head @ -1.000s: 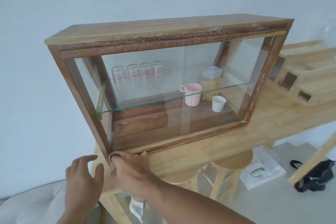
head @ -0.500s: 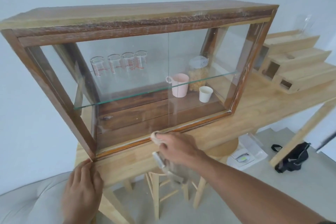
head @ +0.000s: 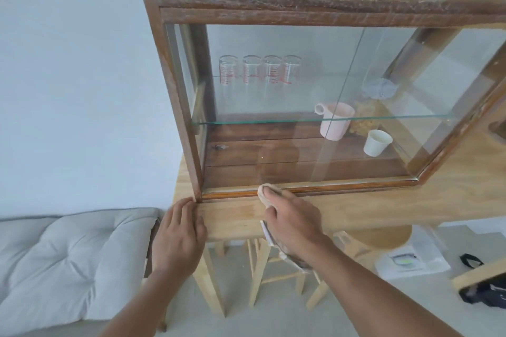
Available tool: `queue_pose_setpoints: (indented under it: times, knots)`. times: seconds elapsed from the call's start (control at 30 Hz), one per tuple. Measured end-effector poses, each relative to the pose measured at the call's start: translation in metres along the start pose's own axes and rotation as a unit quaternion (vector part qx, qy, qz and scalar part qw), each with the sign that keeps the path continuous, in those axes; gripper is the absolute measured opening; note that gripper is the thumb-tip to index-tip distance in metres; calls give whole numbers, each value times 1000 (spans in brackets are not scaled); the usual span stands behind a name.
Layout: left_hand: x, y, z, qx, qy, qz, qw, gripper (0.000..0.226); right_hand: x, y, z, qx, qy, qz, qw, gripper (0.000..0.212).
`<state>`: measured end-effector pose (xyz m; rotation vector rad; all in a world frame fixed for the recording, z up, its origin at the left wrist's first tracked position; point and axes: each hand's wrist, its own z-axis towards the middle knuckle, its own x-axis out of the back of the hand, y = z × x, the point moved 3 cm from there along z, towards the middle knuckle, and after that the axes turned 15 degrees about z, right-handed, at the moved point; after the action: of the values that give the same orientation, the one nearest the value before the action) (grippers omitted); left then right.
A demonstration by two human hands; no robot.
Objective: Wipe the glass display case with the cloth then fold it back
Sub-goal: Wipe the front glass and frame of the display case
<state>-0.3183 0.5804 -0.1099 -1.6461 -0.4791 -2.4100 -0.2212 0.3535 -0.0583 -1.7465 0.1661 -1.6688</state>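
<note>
Right hand (head: 294, 220) is gripping the bunched cloth (head: 263, 191) and pressing it against the near bottom rail of the glass display case (head: 301, 145) — left hand (head: 179, 230), fingers together, is lying flat on the table (head: 356, 208) at the case's near-left corner.

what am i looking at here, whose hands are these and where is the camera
There is no machine here. One camera is worn on a person's head and looks forward and down, so the two arms reaching in from the bottom are that person's own. On a wooden table stands a glass display case with a wooden frame. Inside are four measuring glasses on a glass shelf, and below it a pink mug and a white cup. The right hand holds a cloth pressed against the case's bottom front rail. The left hand rests flat on the table edge at the case's lower left corner and holds nothing.
</note>
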Motion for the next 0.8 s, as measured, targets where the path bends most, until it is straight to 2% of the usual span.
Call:
queue_pose_setpoints:
  times: [0.13, 0.27, 0.4, 0.57, 0.7, 0.8]
  knots:
    - [-3, -1, -2, 9, 10, -14, 1000, 42, -25, -38, 3, 60, -36, 5, 998, 39]
    - [-6, 1, -3, 16, 33, -17, 999, 46, -9, -25, 4, 53, -50, 34, 997, 33]
    - [-13, 1, -1, 13, 76, -15, 997, 51, 35, 32, 5, -12, -52, 12, 999, 34]
    - [-19, 2, -2, 14, 109, -7, 994, 48, 106, 136, -8, -141, 2, -44, 989, 44]
    - [-18, 3, -1, 14, 93, -5, 996, 48, 163, 217, -18, -257, 77, -50, 962, 47]
    - [-15, 5, 1, 25, 68, 1, 997, 46, 177, 246, -23, -302, 112, -61, 945, 47]
